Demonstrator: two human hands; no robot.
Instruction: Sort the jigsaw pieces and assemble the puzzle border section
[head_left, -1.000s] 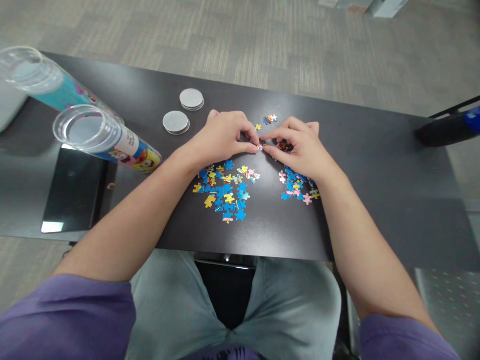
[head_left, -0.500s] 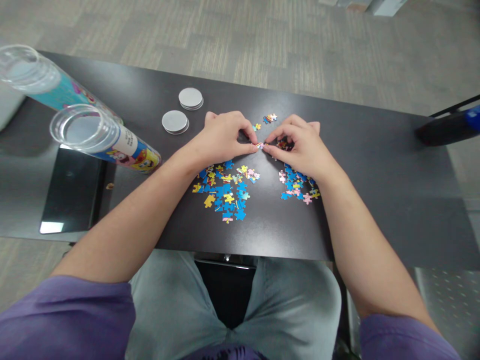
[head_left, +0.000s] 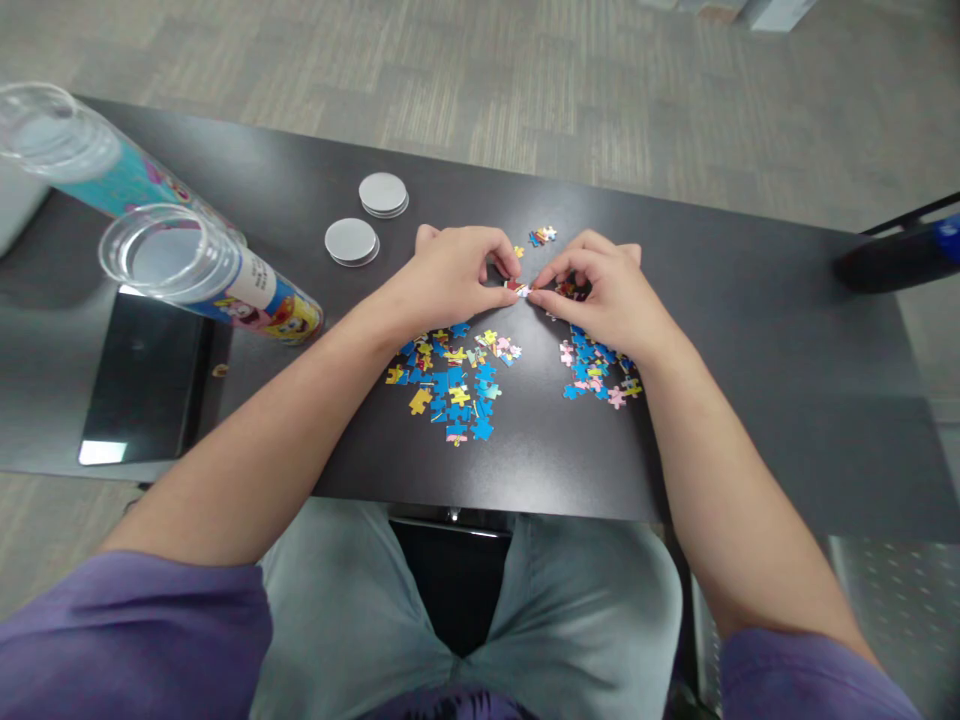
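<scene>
My left hand [head_left: 469, 268] and my right hand [head_left: 596, 285] meet over the dark table, thumbs and forefingers pinched on small jigsaw puzzle pieces [head_left: 519, 288] between them. Red, white and purple show on the pieces; where one ends and the other begins is too small to tell. Below my left hand lies a loose spread of blue and yellow puzzle pieces [head_left: 456, 385]. A second group, blue and pink pieces [head_left: 592, 368], sits partly under my right hand. Just beyond the fingertips is a little cluster of pieces [head_left: 542, 236].
Two clear-topped printed tubes [head_left: 259, 295] stand on the left beside a black tablet-like device [head_left: 146, 380]. Two round white lids [head_left: 351, 240] lie behind my left hand. A dark cylindrical object with a blue end [head_left: 892, 255] is at the right table edge.
My left fingers have shifted slightly, and more of a red patch now shows on the pieces between my hands. My right hand has hardly moved.
</scene>
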